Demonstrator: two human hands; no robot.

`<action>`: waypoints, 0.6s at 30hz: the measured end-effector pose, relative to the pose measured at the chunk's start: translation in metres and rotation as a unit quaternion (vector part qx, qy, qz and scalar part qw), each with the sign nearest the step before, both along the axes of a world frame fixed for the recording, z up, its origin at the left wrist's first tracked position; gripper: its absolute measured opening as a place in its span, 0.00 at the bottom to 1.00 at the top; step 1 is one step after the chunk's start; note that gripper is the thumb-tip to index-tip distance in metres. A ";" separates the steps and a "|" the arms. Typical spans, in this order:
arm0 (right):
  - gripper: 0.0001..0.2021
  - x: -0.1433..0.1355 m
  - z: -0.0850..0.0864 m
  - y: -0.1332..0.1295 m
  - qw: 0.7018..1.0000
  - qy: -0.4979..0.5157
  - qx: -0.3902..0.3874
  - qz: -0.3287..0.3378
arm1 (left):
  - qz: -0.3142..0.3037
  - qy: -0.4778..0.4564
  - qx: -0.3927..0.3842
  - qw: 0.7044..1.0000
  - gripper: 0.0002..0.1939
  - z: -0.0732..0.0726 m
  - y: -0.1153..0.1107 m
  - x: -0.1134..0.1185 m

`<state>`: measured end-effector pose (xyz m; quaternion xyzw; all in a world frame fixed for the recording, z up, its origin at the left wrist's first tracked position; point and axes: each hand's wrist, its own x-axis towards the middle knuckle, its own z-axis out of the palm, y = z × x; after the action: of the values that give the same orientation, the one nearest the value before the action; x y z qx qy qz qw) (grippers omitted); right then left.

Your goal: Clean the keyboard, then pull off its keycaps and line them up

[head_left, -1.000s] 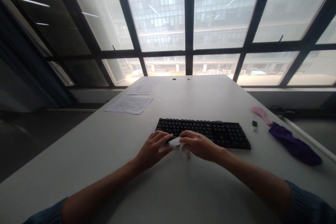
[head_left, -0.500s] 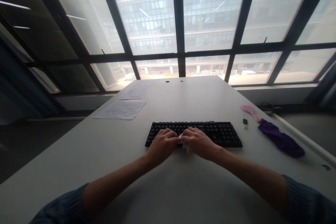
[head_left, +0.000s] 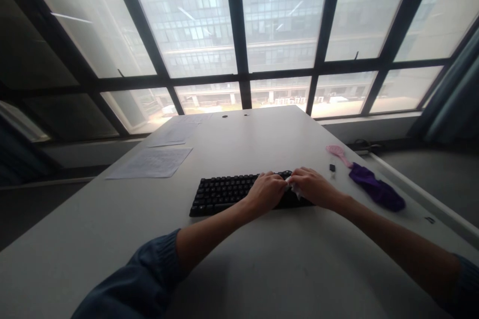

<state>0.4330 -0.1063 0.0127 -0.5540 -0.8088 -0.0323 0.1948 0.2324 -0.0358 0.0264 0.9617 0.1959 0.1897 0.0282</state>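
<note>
A black keyboard [head_left: 220, 193] lies on the white table in front of me. Over its right part, my left hand [head_left: 266, 192] and my right hand [head_left: 313, 187] meet fingertip to fingertip. Between them is a crumpled white tissue [head_left: 295, 189], pinched by both hands, with a loose end hanging below my right fingers. My fingers and the tissue hide some of the keys on the keyboard's right side.
Printed sheets [head_left: 149, 163] lie at the table's left edge. On the right are a pink hairbrush [head_left: 339, 152], a small dark USB receiver-like piece [head_left: 332, 168] and a purple cloth [head_left: 376, 187]. Windows [head_left: 280, 20] rise beyond the table [head_left: 239, 144].
Both hands have moved right along the keyboard with the tissue, from its middle to its right part. The camera view has turned slightly right.
</note>
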 end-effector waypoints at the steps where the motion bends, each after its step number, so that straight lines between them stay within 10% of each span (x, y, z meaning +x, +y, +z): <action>1: 0.17 0.004 0.000 0.001 1.000 0.009 0.011 -0.012 | -0.002 -0.006 -0.001 1.000 0.12 -0.001 0.000 0.004; 18: 0.12 0.057 0.000 -0.020 0.979 0.024 -0.062 -0.194 | -0.049 -0.059 -0.047 0.996 0.11 -0.006 -0.013 0.002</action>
<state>0.4902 -0.1265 0.0124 -0.7119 -0.6817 -0.0060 0.1689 0.2342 -0.0487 0.0202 0.9549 0.1547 0.2353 0.0942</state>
